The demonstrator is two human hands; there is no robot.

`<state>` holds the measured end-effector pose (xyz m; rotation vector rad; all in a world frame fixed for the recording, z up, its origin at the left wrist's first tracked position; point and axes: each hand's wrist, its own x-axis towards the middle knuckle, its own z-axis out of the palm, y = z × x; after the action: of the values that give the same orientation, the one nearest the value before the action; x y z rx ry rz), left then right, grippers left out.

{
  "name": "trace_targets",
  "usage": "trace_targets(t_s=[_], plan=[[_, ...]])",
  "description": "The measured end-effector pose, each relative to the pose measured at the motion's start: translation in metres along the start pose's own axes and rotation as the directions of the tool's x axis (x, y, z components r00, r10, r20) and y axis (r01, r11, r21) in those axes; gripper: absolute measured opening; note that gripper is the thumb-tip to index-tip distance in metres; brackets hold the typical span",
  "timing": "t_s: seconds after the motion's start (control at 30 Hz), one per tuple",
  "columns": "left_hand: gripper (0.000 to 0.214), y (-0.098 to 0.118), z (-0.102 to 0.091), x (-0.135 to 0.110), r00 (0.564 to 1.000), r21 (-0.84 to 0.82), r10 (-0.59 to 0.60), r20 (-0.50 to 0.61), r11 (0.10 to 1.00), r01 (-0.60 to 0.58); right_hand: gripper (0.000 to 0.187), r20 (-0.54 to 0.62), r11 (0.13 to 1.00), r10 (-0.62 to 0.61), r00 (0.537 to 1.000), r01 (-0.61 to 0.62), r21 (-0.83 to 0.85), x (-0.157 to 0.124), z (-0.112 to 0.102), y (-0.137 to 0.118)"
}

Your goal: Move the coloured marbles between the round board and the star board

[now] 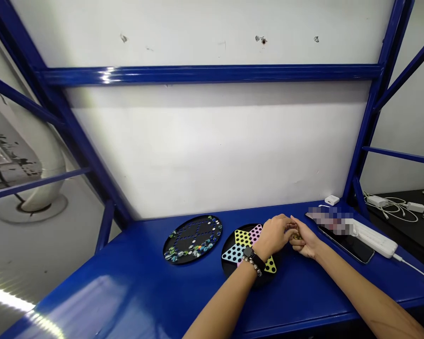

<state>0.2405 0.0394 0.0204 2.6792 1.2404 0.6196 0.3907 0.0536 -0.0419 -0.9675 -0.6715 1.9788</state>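
Note:
My left hand (275, 234) and my right hand (305, 241) meet over the blue table, just right of a round black board with a coloured star (240, 247). Both hands are closed, fingers curled together around a small yellowish thing (297, 236) that I cannot make out. The left wrist carries a dark watch and a bead bracelet, and it lies across the star board. A second round black board (193, 239) lies to the left, with several glass marbles along its near rim.
A dark phone (349, 242) and a white power strip (374, 239) lie right of my hands. A small white charger (331, 199) sits by the wall. Blue frame posts rise at both ends of the blue table (144, 282). Cables and adapters lie on a black surface far right.

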Motion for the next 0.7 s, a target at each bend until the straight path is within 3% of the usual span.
trace_targets(t_s=[0.1,0.2,0.3,0.47,0.53,0.7], plan=[[0.025,-0.012,-0.009,-0.009,0.998,-0.01,-0.049,-0.041,0.999,0.049,0.03,-0.055,0.997,-0.082,0.995,0.083,0.011,-0.002,0.003,0.0],[0.017,-0.021,-0.013,-0.024,0.992,0.053,-0.041,0.118,0.998,0.035,0.028,-0.077,0.99,-0.137,0.988,0.138,0.019,-0.004,0.006,-0.002],[0.015,-0.021,-0.006,-0.035,0.97,0.147,-0.033,0.241,0.989,-0.003,0.031,-0.102,0.988,-0.143,0.984,0.147,0.041,-0.004,0.006,-0.003],[0.013,-0.015,0.004,-0.038,0.972,0.253,-0.018,0.233,0.966,-0.043,0.032,-0.035,0.991,-0.131,0.991,0.131,0.009,0.0,-0.001,-0.001],[0.014,-0.016,-0.001,-0.036,0.98,0.214,-0.029,0.197,0.977,-0.014,0.032,-0.022,0.993,-0.118,0.993,0.117,-0.028,0.001,-0.002,0.0],[0.021,-0.016,-0.021,-0.026,0.988,0.073,-0.12,-0.096,0.989,0.127,0.04,0.021,0.994,-0.074,0.997,0.075,-0.078,0.005,0.017,0.002]])
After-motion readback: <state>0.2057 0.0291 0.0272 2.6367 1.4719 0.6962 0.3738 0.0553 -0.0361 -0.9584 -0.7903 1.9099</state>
